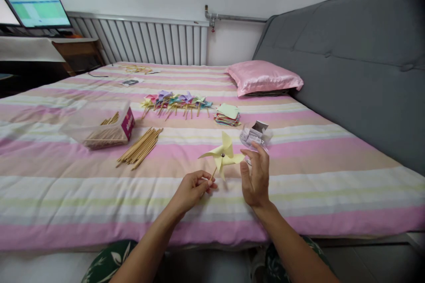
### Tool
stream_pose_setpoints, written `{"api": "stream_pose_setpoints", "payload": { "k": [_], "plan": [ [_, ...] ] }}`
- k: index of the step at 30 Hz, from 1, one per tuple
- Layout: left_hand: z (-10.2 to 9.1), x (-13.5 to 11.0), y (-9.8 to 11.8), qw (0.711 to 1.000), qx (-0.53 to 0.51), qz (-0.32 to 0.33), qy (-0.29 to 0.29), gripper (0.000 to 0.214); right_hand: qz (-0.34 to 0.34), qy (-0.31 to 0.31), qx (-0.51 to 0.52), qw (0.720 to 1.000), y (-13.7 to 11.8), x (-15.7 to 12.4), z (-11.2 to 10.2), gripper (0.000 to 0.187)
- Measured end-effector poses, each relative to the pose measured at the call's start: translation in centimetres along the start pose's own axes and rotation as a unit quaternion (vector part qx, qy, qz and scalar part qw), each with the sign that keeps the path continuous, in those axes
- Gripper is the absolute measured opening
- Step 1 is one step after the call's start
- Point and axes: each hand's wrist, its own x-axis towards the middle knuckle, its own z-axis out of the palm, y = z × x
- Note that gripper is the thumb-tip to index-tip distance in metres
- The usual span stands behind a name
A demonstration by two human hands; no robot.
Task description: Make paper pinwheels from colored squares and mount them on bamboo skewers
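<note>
My left hand [195, 188] pinches the thin wooden stick of a pale yellow paper pinwheel [227, 148], which faces me with a dark round pin at its centre. To its right, my right hand [255, 177] has its fingers apart, the fingertips close beside the tip of one blade; whether they touch it I cannot tell. Just beyond that hand lies a clear plastic packet with a small open box [257, 131]. Square paper sheets [227, 114] are stacked behind the pinwheel. Several finished pinwheels [175, 101] in mixed colours lie in a row farther back.
On the left, a clear plastic tub [96, 130] holds wooden sticks, with a bundle of loose sticks [140, 148] beside it. A pink pillow [264, 77] rests by the grey headboard [348, 53]. Yellow strips [136, 69] and a small card [129, 82] lie at the far side of the striped bed.
</note>
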Motion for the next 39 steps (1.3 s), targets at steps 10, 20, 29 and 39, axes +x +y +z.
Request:
{"api": "stream_pose_setpoints", "payload": {
  "k": [10, 20, 29, 39],
  "plan": [
    [0.0, 0.2, -0.2, 0.998, -0.046, -0.016, 0.025, 0.027, -0.017, -0.014, -0.002, 1.000, 0.0, -0.5, 0.3, 0.027],
    [0.0, 0.3, -0.1, 0.999, -0.022, -0.020, 0.019, 0.029, -0.030, -0.024, -0.052, 0.998, 0.8, 0.0, -0.1, 0.030],
    [0.0, 0.2, 0.1, 0.996, -0.075, -0.013, 0.040, 0.035, -0.045, -0.106, -0.016, 0.993, -0.6, -0.8, 0.3, 0.029],
    [0.3, 0.1, 0.0, 0.997, -0.064, -0.015, 0.033, 0.033, 0.237, -0.114, 0.297, 0.918, -0.1, -0.2, 0.8, 0.031]
  ]
}}
